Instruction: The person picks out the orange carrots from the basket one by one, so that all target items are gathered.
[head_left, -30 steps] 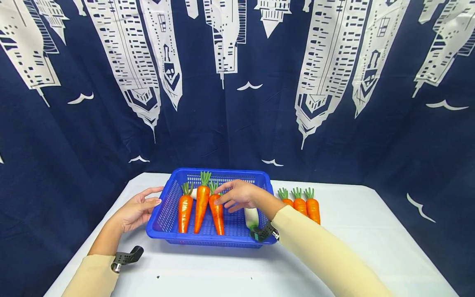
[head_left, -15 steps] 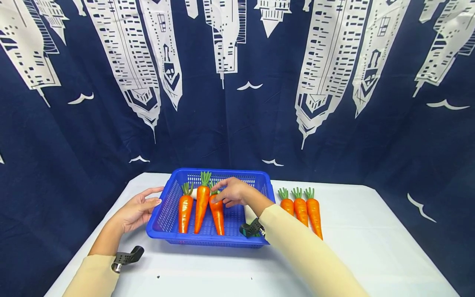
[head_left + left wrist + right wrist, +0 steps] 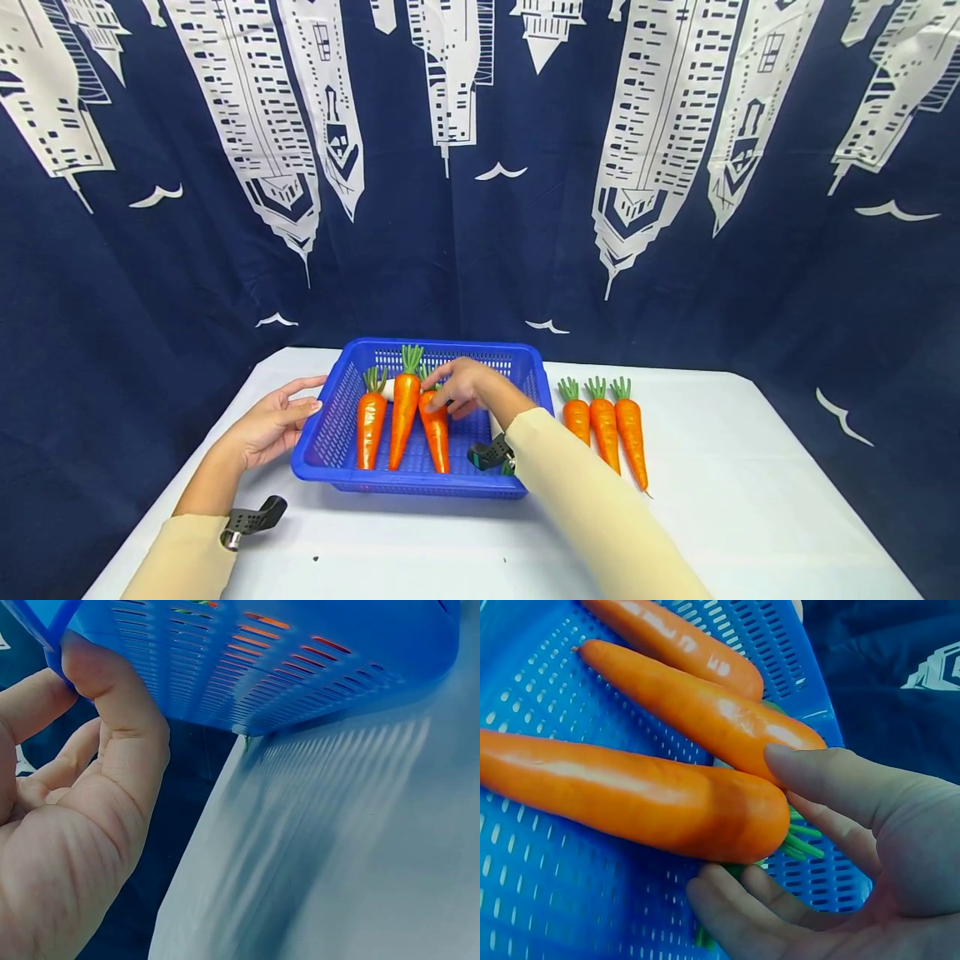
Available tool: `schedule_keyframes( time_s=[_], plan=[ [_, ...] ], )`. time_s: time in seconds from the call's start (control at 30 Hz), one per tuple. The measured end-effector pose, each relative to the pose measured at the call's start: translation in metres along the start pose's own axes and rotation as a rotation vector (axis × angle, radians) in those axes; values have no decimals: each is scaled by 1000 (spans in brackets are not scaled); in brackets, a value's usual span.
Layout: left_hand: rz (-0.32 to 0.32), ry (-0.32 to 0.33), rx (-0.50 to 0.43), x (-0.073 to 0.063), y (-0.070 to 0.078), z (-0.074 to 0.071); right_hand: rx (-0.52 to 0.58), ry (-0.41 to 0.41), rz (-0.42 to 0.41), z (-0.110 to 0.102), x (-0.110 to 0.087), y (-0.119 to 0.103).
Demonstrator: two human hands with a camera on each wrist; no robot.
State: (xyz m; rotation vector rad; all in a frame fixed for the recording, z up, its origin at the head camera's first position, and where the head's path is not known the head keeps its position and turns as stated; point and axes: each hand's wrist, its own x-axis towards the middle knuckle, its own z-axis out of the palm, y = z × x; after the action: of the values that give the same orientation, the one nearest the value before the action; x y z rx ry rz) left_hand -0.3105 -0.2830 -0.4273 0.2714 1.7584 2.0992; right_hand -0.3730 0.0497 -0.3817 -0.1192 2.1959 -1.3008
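Observation:
A blue plastic basket (image 3: 427, 483) stands on the table with three orange carrots lying in it: the left carrot (image 3: 370, 429), the middle carrot (image 3: 404, 421) and the right carrot (image 3: 436, 442). My left hand (image 3: 272, 423) pinches the basket's left rim between thumb and finger. Over the leafy end of the right carrot (image 3: 630, 799) hovers my right hand (image 3: 467, 387), its fingers spread loosely around it. In the right wrist view, the thumb of my right hand (image 3: 870, 847) reaches the middle carrot (image 3: 697, 705), and the other fingers are on the right carrot's far side.
Behind the carrots a white radish (image 3: 388, 389) partly shows in the basket. Another white radish (image 3: 495, 426) is mostly hidden by my right arm. Three more carrots (image 3: 603, 429) lie in a row right of the basket on the white table (image 3: 735, 467). A dark blue curtain (image 3: 480, 250) hangs behind.
My right hand has moved slightly left to the right carrot's leafy end, and the forearm has swung left, uncovering more of the carrots on the table. My left hand stays at the rim.

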Motion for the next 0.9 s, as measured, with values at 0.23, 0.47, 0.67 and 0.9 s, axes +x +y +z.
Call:
schedule_keyframes(
  time_s=[0.23, 0.47, 0.67, 0.9],
  plan=[
    [0, -7, 5, 0, 1, 1, 5, -9, 22, 1, 3, 2],
    [-2, -10, -1, -1, 1, 1, 52, -10, 34, 4, 5, 3],
    [3, -12, -8, -1, 1, 1, 66, 4, 25, 5, 5, 4],
    [7, -18, -11, -1, 0, 1, 51, 36, -1, 7, 6, 8]
  ],
)
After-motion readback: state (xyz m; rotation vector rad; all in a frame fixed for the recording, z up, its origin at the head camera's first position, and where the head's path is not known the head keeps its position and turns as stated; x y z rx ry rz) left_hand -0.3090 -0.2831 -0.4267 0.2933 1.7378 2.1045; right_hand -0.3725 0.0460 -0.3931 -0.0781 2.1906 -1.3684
